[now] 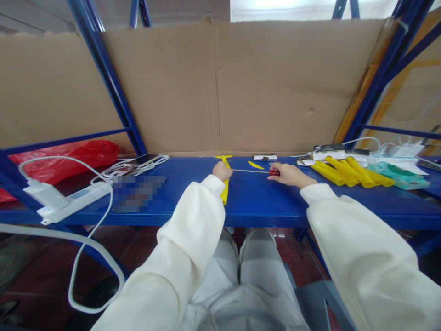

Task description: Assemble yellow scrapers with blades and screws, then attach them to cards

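My left hand (221, 171) is closed around a slim yellow plastic piece (224, 194) with a narrow crosspiece at its far end; its middle is hidden by my fingers. To the right, my right hand (288, 175) grips a screwdriver (251, 171) by its red handle. The long thin shaft points left, level, and its tip reaches my left hand, where I cannot tell whether it touches the yellow piece. Between the hands, just beyond the shaft, lies a small curved yellow piece (255, 165) on the blue table (255, 197).
Several yellow tubes (344, 172) lie at the right beside a teal plastic bag (399, 175). A small black-and-white item (265, 157) sits near the cardboard wall (268, 92). At left are a power strip (74, 201), looping white cables, a phone (140, 160) and a red bag (76, 158).
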{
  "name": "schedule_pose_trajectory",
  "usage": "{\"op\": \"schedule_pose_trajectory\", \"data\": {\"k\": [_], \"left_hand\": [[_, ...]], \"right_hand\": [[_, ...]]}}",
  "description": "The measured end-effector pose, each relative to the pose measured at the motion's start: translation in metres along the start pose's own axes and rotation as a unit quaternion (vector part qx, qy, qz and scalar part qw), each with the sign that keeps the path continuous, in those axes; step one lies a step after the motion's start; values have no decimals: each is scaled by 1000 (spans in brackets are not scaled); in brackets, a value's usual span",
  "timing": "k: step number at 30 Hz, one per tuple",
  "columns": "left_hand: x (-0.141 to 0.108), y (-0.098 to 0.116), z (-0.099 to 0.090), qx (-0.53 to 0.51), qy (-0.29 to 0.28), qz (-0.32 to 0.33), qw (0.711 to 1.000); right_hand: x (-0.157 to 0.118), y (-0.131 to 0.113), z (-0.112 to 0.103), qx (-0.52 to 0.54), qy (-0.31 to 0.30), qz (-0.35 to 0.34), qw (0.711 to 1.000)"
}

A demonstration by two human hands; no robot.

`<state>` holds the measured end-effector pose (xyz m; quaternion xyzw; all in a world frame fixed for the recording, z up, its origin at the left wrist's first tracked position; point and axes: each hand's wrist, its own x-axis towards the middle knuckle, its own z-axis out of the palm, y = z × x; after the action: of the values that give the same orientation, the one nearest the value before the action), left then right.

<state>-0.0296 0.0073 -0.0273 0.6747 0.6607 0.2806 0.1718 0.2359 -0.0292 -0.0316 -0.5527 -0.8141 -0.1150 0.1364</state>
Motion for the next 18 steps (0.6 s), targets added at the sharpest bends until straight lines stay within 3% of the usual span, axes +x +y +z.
{"op": "schedule_pose_trajectory", "data": {"k": [6,13,18], "left_hand": [[1,0,0,-2,-19,-9,1000],[2,-2,0,-10,-21,-5,1000],[0,-2,-2,-10,-17,-5,1000]], "right_hand": [[0,0,0,-32,20,-3,999],[-1,2,0,-20,-29,-4,999],[-2,-4,-3,-12,-10,4,1000]]}}
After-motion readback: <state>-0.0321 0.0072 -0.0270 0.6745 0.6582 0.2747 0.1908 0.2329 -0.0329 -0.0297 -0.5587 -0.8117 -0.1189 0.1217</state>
